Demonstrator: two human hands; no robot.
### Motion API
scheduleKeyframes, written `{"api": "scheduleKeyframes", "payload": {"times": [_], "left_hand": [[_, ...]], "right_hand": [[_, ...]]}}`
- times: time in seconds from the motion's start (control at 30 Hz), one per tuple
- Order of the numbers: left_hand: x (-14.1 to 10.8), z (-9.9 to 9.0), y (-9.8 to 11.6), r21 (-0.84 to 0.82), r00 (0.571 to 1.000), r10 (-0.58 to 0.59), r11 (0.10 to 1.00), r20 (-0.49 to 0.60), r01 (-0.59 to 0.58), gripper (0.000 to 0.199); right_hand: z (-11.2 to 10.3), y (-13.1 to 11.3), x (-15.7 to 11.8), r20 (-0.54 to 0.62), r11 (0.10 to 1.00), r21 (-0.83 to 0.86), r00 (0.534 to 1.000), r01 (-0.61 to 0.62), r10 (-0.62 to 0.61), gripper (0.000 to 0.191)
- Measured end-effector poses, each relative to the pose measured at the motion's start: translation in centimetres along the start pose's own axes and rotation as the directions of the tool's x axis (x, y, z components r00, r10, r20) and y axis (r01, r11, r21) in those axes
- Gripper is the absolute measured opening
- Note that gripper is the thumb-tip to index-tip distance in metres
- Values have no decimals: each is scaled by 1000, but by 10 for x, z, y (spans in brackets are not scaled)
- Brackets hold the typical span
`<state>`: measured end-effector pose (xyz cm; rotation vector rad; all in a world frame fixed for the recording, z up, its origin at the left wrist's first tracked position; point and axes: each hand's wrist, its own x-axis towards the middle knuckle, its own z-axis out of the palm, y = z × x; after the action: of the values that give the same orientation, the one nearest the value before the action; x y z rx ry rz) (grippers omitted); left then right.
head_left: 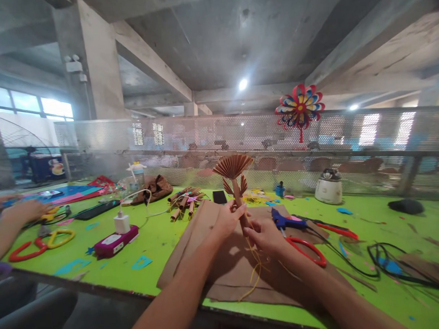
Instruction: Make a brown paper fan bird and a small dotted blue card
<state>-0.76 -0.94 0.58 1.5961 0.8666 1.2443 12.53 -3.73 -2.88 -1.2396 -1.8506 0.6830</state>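
A brown paper flower (pixel 234 167) stands upright above the table, with a pleated fan at its top and small folded leaves on its rolled stem. My left hand (pixel 226 221) is closed round the stem below the leaves. Lower down, my right hand (pixel 264 234) pinches the stem's bottom end from the right. Yellow string (pixel 258 271) hangs in loops from beneath my fingers, over a stack of brown paper (pixel 186 252). To the right lie a blue glue gun (pixel 288 222) and red-handled scissors (pixel 309 250), close to my right hand.
Rolled paper tubes (pixel 186 201) lie behind the brown paper. A purple power strip (pixel 116 241) with a white plug and another pair of scissors (pixel 42 245) are on the left. Another person's hand (pixel 25 212) works at far left. A perforated metal screen (pixel 204 136) borders the table's back.
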Motion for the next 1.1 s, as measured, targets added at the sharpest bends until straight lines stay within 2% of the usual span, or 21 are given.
{"api": "scheduleKeyframes", "payload": {"times": [0.17, 0.3, 0.4, 0.47, 0.63, 0.8, 1.1], "left_hand": [[3, 3, -8, -108, 999, -35, 993, 7, 36, 13], [0, 4, -6, -163, 1000, -1, 987, 30, 6, 12], [-3, 6, -7, -158, 995, 14, 987, 96, 1, 13], [-3, 10, -9, -154, 990, 2, 988, 142, 20, 16], [-7, 19, -12, -212, 967, -29, 974, 252, 84, 29], [-13, 20, -7, -280, 927, -34, 948, 374, 148, 25], [-18, 23, -4, -317, 909, -24, 933, 416, 169, 25]], "right_hand": [[-6, -2, 0, -14, 996, -65, 998, 68, -69, 30], [-35, 5, 9, -194, 976, -126, 961, 177, -199, 39], [-55, 11, 15, -343, 980, -111, 920, 164, -192, 40], [-60, 11, 17, -377, 982, -88, 907, 166, -187, 42], [-53, 6, 14, -366, 960, 17, 896, 278, -253, 41], [-50, 4, 13, -387, 941, 145, 892, 307, -232, 40], [-45, 11, 14, -435, 946, 87, 866, 313, -246, 43]]}}
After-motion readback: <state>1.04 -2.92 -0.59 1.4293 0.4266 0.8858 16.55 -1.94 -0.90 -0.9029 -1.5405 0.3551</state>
